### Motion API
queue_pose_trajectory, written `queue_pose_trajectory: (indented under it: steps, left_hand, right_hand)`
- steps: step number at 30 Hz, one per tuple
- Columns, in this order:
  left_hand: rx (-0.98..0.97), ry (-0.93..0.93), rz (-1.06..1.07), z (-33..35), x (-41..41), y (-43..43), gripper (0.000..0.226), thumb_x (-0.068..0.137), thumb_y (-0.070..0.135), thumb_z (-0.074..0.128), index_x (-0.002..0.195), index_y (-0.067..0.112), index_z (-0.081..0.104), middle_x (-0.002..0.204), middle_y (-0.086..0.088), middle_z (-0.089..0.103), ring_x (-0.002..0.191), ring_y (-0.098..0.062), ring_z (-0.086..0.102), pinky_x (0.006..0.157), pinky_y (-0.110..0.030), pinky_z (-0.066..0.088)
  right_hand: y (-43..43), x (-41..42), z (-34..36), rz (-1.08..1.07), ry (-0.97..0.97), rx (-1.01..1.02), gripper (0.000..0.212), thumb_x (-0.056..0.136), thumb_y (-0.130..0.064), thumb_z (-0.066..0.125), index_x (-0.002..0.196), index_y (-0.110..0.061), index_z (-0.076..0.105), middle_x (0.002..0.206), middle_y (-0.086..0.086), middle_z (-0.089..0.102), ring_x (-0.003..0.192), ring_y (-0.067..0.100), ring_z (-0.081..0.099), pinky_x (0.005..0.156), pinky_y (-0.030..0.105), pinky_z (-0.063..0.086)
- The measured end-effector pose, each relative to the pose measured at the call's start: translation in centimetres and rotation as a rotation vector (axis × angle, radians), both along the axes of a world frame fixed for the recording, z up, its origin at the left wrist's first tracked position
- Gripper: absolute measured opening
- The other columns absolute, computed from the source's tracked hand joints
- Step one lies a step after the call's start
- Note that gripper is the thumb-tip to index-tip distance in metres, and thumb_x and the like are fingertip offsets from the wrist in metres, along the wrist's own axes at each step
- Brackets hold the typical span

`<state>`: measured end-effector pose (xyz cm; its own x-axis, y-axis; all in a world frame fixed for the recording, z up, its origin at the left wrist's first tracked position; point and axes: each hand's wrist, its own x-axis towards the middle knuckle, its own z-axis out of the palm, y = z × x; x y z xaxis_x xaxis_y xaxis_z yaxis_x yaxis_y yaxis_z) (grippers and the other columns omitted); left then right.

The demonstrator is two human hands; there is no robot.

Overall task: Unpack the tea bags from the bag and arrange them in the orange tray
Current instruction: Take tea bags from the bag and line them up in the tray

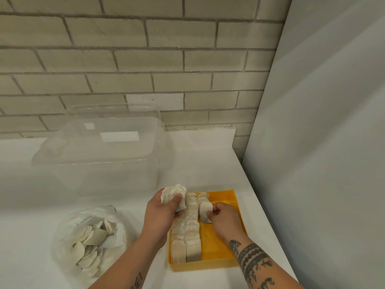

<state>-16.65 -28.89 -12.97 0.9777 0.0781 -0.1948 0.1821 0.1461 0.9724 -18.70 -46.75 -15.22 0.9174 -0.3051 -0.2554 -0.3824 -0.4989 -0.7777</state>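
An orange tray (pixel 227 243) lies on the white counter, with two full rows of round white tea bags (pixel 188 236) standing along its left side. A short third row starts at the tray's far end. My left hand (pixel 160 213) grips a bunch of tea bags (pixel 174 195) above the tray's far left corner. Inside the tray, my right hand (pixel 224 217) pinches a few tea bags (pixel 205 211) at the near end of that third row. A clear plastic bag (pixel 91 240) with several more tea bags lies open to the left.
A large clear plastic tub (pixel 104 151) stands upside down behind the bag, near the brick wall (pixel 145 59). A tall white panel (pixel 323 142) rises just right of the counter's edge, close to the tray.
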Motion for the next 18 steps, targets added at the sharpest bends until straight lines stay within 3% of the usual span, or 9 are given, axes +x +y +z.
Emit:
queue_pose_trajectory:
  steps: [5,11,18]
  left_hand:
    - [0.024,-0.003,0.000,-0.36,0.04,0.10,0.021,0.091,0.019,0.074,0.112,0.021,0.072,0.102,0.000,0.077,0.097,-0.020,0.074,0.077,-0.035,0.061]
    - [0.029,0.012,0.006,-0.31,0.09,0.06,0.020,0.091,0.019,0.074,0.111,0.022,0.072,0.100,0.001,0.078,0.096,-0.020,0.074,0.083,-0.041,0.063]
    - [0.047,0.007,0.004,0.02,-0.07,-0.07,0.018,0.092,0.021,0.073,0.110,0.024,0.072,0.100,0.001,0.078,0.095,-0.018,0.074,0.083,-0.040,0.062]
  right_hand:
    - [0.38,0.41,0.06,-0.064,-0.050,0.061,0.010,0.090,-0.021,0.075,0.098,-0.022,0.068,0.087,-0.013,0.067,0.080,-0.001,0.061,0.061,0.009,0.042]
    - [0.36,0.41,-0.31,-0.075,-0.004,0.079,0.028,0.087,-0.021,0.078,0.103,-0.026,0.056,0.092,-0.013,0.064,0.082,-0.002,0.059,0.063,0.010,0.043]
    - [0.65,0.94,-0.32,-0.085,-0.026,0.026,0.011,0.093,-0.017,0.070,0.101,-0.022,0.064,0.090,-0.012,0.065,0.080,-0.001,0.059,0.060,0.011,0.042]
